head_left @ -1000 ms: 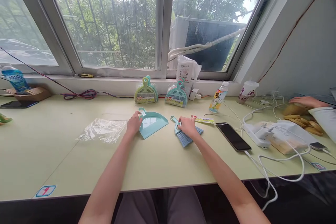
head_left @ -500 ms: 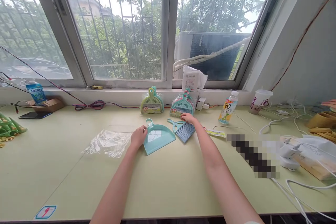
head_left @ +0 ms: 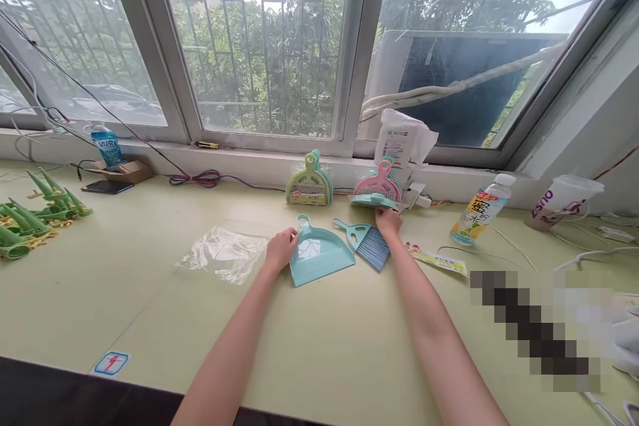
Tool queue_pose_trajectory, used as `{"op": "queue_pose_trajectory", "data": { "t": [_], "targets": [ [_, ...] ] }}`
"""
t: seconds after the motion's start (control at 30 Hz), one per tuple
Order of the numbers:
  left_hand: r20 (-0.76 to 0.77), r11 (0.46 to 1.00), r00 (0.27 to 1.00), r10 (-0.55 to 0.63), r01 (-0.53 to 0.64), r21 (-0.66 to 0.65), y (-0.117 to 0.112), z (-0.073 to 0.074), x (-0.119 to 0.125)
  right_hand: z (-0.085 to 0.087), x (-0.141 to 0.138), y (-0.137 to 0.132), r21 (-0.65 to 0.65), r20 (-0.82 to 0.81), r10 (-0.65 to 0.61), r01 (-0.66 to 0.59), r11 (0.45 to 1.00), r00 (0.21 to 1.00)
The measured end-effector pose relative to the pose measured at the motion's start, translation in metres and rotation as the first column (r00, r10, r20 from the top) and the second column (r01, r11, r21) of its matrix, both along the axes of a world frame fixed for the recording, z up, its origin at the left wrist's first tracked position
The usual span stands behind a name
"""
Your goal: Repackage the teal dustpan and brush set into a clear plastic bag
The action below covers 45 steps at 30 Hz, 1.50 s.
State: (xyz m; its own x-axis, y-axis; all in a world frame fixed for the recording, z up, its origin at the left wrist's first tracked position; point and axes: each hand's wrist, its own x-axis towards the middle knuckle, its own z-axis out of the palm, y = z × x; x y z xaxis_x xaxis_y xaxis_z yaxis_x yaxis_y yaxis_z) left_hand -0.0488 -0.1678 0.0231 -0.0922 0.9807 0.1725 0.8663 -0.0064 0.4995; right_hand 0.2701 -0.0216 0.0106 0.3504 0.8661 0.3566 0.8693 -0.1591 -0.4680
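A light-blue dustpan (head_left: 322, 256) lies on the table, and my left hand (head_left: 282, 247) is closed on its left edge. Just right of the pan rests a small hand brush (head_left: 369, 246) with blue bristles. Farther back, my right hand (head_left: 389, 221) grips the lower front of a teal wrapped dustpan-and-brush set (head_left: 374, 201), which is tipped so its edge faces me. Behind it stands a pink wrapped set (head_left: 379, 181) against the wall. Green and yellow wrapped sets (head_left: 309, 180) stand upright to the left.
Clear plastic wrap (head_left: 224, 254) lies left of the dustpan. A yellow label card (head_left: 436, 259), a drink bottle (head_left: 482, 210) and a plastic cup (head_left: 562, 203) are on the right. A blue-labelled bottle (head_left: 107, 146), a phone (head_left: 107, 187) and green plastic pieces (head_left: 40, 213) are on the left.
My right hand has tipped the front teal set away from the stack, so the pink set behind it shows. My left hand stays at the dustpan. The view has shifted left and down.
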Motion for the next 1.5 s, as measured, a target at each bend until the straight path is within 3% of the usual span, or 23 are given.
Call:
{"op": "queue_pose_trajectory", "data": {
  "t": [0.07, 0.17, 0.3, 0.5, 0.63, 0.8, 0.9, 0.97, 1.23, 1.4, 1.5],
  "targets": [
    [-0.007, 1.000, 1.000, 0.002, -0.002, -0.004, 0.000, 0.000, 0.000, 0.013, 0.000, 0.002, 0.038, -0.111, -0.039, 0.044, 0.998, 0.993],
    [-0.017, 1.000, 1.000, 0.004, -0.005, -0.011, -0.001, 0.001, 0.001, 0.035, 0.002, 0.012, 0.065, -0.286, 0.051, -0.034, 0.997, 0.957],
    [-0.009, 1.000, 1.000, 0.003, -0.003, -0.015, -0.001, 0.002, 0.001, 0.048, 0.003, 0.019, 0.045, -0.284, 0.131, -0.123, 0.991, 0.950],
    [-0.021, 0.999, 1.000, -0.001, 0.000, -0.035, 0.000, 0.003, 0.000, 0.037, 0.001, 0.000, 0.134, -0.213, 0.060, -0.031, 0.991, 0.975],
    [-0.020, 1.000, 1.000, 0.001, -0.001, -0.026, -0.001, 0.004, 0.001, 0.032, -0.005, -0.020, 0.102, -0.124, 0.143, -0.131, 0.986, 0.982],
    [-0.019, 0.999, 1.000, -0.014, 0.013, -0.033, -0.001, 0.004, 0.001, 0.016, -0.016, -0.036, 0.000, 0.121, 0.276, -0.278, 0.961, 0.953],
    [-0.022, 0.999, 1.000, -0.005, 0.004, -0.035, 0.000, 0.003, 0.001, 0.007, -0.014, -0.028, -0.182, 0.068, 0.325, -0.308, 0.934, 0.943],
    [-0.021, 0.999, 1.000, -0.004, 0.003, -0.031, 0.000, 0.003, 0.000, 0.004, -0.009, -0.017, -0.227, 0.012, 0.319, -0.308, 0.924, 0.948],
    [-0.021, 1.000, 1.000, -0.003, 0.003, -0.027, 0.000, 0.002, 0.000, 0.010, 0.003, 0.022, -0.238, 0.015, 0.249, -0.238, 0.942, 0.968],
    [-0.022, 1.000, 1.000, -0.006, 0.006, -0.023, 0.000, 0.001, 0.001, -0.002, 0.000, 0.010, -0.288, 0.109, 0.312, -0.270, 0.919, 0.944],
    [-0.023, 1.000, 1.000, -0.005, 0.004, -0.028, 0.001, 0.000, 0.000, -0.001, -0.004, -0.002, -0.185, 0.137, 0.309, -0.282, 0.941, 0.941]
  ]
}}
